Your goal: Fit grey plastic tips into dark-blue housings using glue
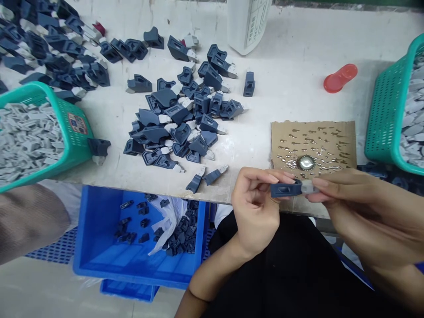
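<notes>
In front of me, just past the table's near edge, my left hand (256,212) pinches a dark blue-grey plastic part (285,189) with an oval opening in its side. From the right, the fingertips of my right hand (357,198) close on a small light grey plastic piece (308,186). The two pieces meet end to end; how deeply one sits in the other I cannot tell. Behind them lies a cardboard sheet (314,137) dotted with wet, shiny drops, and on it a bottle cap (305,163) with clear liquid in it.
A pile of joined dark and grey parts (179,119) covers the table's middle. Green baskets (74,132) of grey pieces stand at both sides. A red cup-like object (340,78), a white bottle (247,26) and a blue bin (99,247) are around. A person's sleeve (31,216) shows at left.
</notes>
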The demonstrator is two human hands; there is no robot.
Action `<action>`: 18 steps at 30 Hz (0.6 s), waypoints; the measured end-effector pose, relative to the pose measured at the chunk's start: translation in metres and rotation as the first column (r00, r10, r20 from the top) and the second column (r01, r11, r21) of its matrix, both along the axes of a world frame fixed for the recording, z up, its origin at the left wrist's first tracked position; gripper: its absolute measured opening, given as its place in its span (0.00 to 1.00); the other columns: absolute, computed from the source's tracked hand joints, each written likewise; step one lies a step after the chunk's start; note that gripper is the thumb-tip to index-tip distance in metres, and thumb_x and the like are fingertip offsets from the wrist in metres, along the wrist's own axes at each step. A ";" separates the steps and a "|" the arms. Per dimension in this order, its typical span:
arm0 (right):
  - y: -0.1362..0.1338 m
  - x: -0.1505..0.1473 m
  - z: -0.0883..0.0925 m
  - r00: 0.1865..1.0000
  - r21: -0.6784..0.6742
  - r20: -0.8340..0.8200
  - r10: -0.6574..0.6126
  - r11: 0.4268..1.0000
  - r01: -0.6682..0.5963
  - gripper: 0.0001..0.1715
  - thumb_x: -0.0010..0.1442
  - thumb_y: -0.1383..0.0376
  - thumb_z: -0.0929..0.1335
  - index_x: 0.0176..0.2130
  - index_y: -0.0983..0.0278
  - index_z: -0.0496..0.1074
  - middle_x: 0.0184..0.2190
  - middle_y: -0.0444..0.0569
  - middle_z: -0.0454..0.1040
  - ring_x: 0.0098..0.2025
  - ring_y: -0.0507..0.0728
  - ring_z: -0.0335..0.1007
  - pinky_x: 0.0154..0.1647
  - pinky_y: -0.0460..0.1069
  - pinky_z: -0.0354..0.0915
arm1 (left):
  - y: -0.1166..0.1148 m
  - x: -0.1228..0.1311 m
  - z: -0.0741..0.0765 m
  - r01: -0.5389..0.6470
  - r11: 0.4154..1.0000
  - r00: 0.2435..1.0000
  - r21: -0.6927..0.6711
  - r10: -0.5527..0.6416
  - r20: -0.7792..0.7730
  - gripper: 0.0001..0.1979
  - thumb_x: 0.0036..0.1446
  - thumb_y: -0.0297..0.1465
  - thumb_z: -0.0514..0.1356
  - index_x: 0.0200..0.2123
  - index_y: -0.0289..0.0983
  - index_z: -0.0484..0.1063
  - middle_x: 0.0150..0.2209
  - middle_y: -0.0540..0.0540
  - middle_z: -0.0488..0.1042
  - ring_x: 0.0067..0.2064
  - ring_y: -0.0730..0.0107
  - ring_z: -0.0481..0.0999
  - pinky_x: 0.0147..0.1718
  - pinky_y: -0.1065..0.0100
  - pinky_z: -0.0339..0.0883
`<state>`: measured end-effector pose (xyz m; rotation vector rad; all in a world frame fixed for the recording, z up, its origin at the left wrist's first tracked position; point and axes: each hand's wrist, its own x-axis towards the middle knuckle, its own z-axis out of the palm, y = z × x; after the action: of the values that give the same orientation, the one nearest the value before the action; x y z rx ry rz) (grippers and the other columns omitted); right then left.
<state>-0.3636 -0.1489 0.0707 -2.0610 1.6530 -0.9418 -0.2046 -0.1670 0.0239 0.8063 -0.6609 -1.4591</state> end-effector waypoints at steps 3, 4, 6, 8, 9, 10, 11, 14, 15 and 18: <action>-0.003 0.013 -0.014 0.996 -0.140 0.059 -0.073 0.987 0.081 0.16 0.56 0.78 0.74 0.37 0.57 0.78 0.34 0.42 0.84 0.38 0.57 0.84 0.37 0.50 0.80 | -0.002 0.001 0.001 -0.015 1.000 0.997 0.009 0.014 0.072 0.10 0.63 0.21 0.65 0.38 0.41 0.69 0.35 0.52 0.81 0.44 0.73 0.85 0.48 0.70 0.79; -0.004 0.018 -0.018 0.992 -0.166 0.079 -0.094 0.980 0.107 0.17 0.55 0.79 0.75 0.36 0.57 0.77 0.33 0.42 0.83 0.37 0.56 0.83 0.34 0.50 0.79 | -0.002 0.002 0.002 -0.008 1.000 0.995 0.016 0.007 0.101 0.10 0.63 0.22 0.66 0.38 0.41 0.68 0.35 0.52 0.81 0.44 0.72 0.85 0.48 0.69 0.80; -0.005 0.025 -0.024 0.987 -0.161 0.113 -0.112 0.978 0.130 0.17 0.57 0.80 0.74 0.35 0.57 0.76 0.31 0.41 0.83 0.33 0.56 0.82 0.31 0.51 0.78 | -0.004 0.002 0.002 -0.003 0.999 0.987 0.036 -0.003 0.163 0.11 0.62 0.23 0.66 0.38 0.41 0.68 0.35 0.50 0.81 0.44 0.70 0.85 0.46 0.69 0.80; -0.007 0.030 -0.027 0.979 -0.173 0.152 -0.134 0.972 0.160 0.17 0.59 0.79 0.72 0.34 0.56 0.74 0.29 0.40 0.82 0.31 0.55 0.82 0.28 0.50 0.77 | -0.006 0.002 0.004 -0.010 0.999 0.979 0.050 0.000 0.203 0.11 0.62 0.22 0.67 0.38 0.41 0.67 0.35 0.50 0.81 0.43 0.70 0.85 0.45 0.70 0.80; -0.007 0.032 -0.028 0.975 -0.182 0.164 -0.149 0.967 0.179 0.17 0.59 0.79 0.72 0.34 0.56 0.74 0.29 0.39 0.82 0.31 0.55 0.82 0.28 0.50 0.77 | -0.006 0.001 0.004 -0.019 0.999 0.977 0.051 0.008 0.214 0.11 0.62 0.22 0.67 0.38 0.41 0.67 0.35 0.50 0.81 0.43 0.71 0.85 0.45 0.71 0.80; -0.008 0.033 -0.028 0.972 -0.198 0.169 -0.163 0.960 0.196 0.17 0.59 0.80 0.72 0.35 0.56 0.74 0.29 0.39 0.82 0.31 0.55 0.82 0.28 0.50 0.77 | -0.007 -0.001 0.005 -0.029 0.998 0.975 0.052 0.017 0.222 0.11 0.61 0.22 0.67 0.38 0.41 0.68 0.35 0.50 0.81 0.43 0.71 0.85 0.44 0.71 0.80; -0.008 0.033 -0.029 0.970 -0.214 0.173 -0.172 0.954 0.208 0.17 0.59 0.80 0.72 0.35 0.57 0.74 0.29 0.40 0.83 0.32 0.55 0.82 0.29 0.49 0.77 | -0.007 -0.003 0.005 -0.035 0.998 0.973 0.053 0.022 0.230 0.11 0.61 0.23 0.67 0.38 0.41 0.68 0.35 0.50 0.81 0.43 0.71 0.85 0.44 0.71 0.80; -0.007 0.029 -0.033 0.967 -0.236 0.176 -0.185 0.946 0.224 0.17 0.58 0.81 0.73 0.36 0.57 0.75 0.31 0.40 0.83 0.31 0.53 0.81 0.31 0.48 0.79 | -0.007 -0.007 0.004 -0.034 0.997 0.966 0.075 0.013 0.259 0.11 0.61 0.25 0.68 0.38 0.41 0.68 0.37 0.48 0.81 0.42 0.70 0.85 0.45 0.69 0.80; -0.007 0.027 -0.035 0.966 -0.243 0.182 -0.183 0.944 0.225 0.17 0.58 0.80 0.73 0.36 0.58 0.75 0.31 0.40 0.83 0.30 0.53 0.81 0.32 0.48 0.79 | -0.008 -0.007 0.002 -0.026 0.996 0.964 0.083 0.003 0.264 0.11 0.61 0.26 0.68 0.38 0.41 0.68 0.37 0.48 0.82 0.42 0.69 0.85 0.45 0.68 0.80; -0.006 0.022 -0.041 0.960 -0.239 0.222 -0.170 0.945 0.222 0.14 0.60 0.78 0.73 0.38 0.58 0.76 0.32 0.42 0.83 0.33 0.55 0.82 0.33 0.49 0.80 | -0.009 -0.005 -0.003 0.033 0.995 0.965 0.095 -0.056 0.255 0.13 0.59 0.30 0.71 0.39 0.41 0.67 0.39 0.47 0.83 0.43 0.68 0.85 0.47 0.67 0.80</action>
<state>-0.3419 -0.1552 0.0301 -1.9042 1.7268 -1.4550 -0.2095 -0.1763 0.0211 1.0697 -0.8176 -1.4452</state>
